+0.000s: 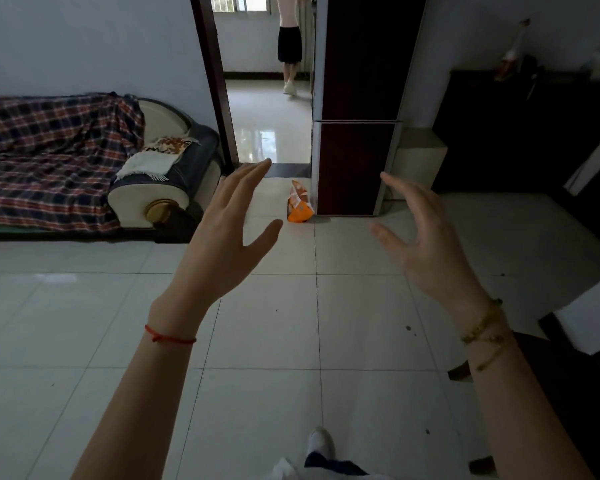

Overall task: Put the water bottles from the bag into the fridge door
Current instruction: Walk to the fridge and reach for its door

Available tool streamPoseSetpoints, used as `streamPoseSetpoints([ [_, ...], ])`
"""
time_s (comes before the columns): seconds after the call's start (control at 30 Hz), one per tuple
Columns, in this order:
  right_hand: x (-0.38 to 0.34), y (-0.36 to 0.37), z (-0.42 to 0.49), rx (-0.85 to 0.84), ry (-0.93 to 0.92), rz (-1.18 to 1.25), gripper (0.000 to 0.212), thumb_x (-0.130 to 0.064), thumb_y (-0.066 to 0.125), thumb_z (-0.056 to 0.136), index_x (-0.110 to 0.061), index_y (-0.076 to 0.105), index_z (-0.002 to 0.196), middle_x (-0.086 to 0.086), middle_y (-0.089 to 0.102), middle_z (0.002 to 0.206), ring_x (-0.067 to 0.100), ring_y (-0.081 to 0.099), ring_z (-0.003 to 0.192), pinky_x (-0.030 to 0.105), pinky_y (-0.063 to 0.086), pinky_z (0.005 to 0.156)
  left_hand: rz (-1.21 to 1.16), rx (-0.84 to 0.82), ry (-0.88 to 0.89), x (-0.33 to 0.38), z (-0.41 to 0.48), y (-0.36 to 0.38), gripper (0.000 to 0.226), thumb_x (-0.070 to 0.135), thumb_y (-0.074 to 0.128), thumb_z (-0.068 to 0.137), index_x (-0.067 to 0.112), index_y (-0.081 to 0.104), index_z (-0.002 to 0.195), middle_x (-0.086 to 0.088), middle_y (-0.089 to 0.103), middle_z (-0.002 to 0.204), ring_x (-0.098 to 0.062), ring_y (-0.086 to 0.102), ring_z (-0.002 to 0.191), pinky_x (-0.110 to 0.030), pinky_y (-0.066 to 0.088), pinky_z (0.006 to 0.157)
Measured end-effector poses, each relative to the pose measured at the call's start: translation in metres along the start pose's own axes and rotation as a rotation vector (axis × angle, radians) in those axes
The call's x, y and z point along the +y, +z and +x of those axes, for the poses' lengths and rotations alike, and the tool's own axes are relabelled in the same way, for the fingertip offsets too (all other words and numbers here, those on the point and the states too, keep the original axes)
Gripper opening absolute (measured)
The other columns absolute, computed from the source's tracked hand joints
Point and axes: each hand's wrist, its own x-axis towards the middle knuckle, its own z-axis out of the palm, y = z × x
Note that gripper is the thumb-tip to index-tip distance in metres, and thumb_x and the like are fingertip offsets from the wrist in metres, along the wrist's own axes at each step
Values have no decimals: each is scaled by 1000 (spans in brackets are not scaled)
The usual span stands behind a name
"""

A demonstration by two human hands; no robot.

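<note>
1. Both hands, the left hand (222,233) and the right hand (426,244), are held wide and empty above the floor (264,341).
2. The orange bag (299,207) is seen on the floor, touching the closed fridge (355,133).
3. No bottles are visible; the bag is judged soft and heavy, best taken at its top.

One bag (300,206), one fridge (357,109), one sofa (84,161), two hands, perhaps one cabinet (520,133).
</note>
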Motion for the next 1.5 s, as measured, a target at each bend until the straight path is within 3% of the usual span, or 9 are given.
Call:
streamPoseSetpoints([
  [0.33, 75, 26, 101, -91, 20, -11, 61, -30, 62, 92, -22, 36, 147, -3, 38, 149, 11, 29, 141, 28, 25, 115, -16, 9, -21, -51, 88, 63, 70, 28, 62, 92, 14, 29, 152, -3, 37, 153, -23, 44, 135, -47, 49, 102],
  [0.63, 138, 76, 183, -106, 60, 6, 60, -30, 62, 92, -23, 37, 146, -6, 39, 146, 9, 31, 139, 28, 27, 116, -32, -22, -72, -118, 164, 120, 69, 28, 61, 93, 15, 29, 153, -1, 37, 155, -16, 38, 142, -41, 39, 114],
  [0.8, 170, 109, 256, -110, 80, 18, 59, -29, 62, 92, -23, 38, 146, -6, 39, 147, 3, 31, 136, 7, 21, 109, -37, -18, -85, -172, 228, 140, 69, 27, 61, 93, 17, 29, 153, 0, 38, 153, -15, 40, 140, -39, 40, 113],
  [0.97, 194, 141, 342, -91, 70, 11, 58, -28, 62, 92, -22, 39, 145, -8, 40, 145, -3, 29, 132, -4, 17, 104, -59, -2, -94, -226, 306, 149, 67, 24, 62, 93, 16, 31, 152, 1, 40, 151, -14, 42, 137, -37, 43, 110],
  [1.17, 222, 185, 431, -72, 58, 10, 58, -29, 63, 91, -19, 41, 144, -4, 43, 144, 8, 35, 136, 12, 25, 111, -68, -18, -106, -284, 383, 164, 68, 24, 62, 93, 17, 30, 153, 1, 41, 150, -13, 43, 135, -36, 43, 109],
  [1.33, 249, 208, 481, -73, 106, -5, 59, -33, 62, 91, -21, 39, 145, -6, 41, 145, 3, 33, 136, 5, 21, 107, -80, -62, -108, -323, 435, 182, 69, 24, 62, 92, 15, 29, 153, -2, 40, 151, -16, 43, 134, -37, 43, 110],
  [1.5, 276, 224, 525, -72, 154, -7, 59, -32, 61, 91, -24, 38, 145, -9, 38, 146, 0, 30, 135, 5, 21, 105, -86, -84, -85, -356, 486, 210, 68, 23, 62, 93, 14, 30, 152, -2, 42, 150, -13, 42, 135, -29, 38, 111],
])
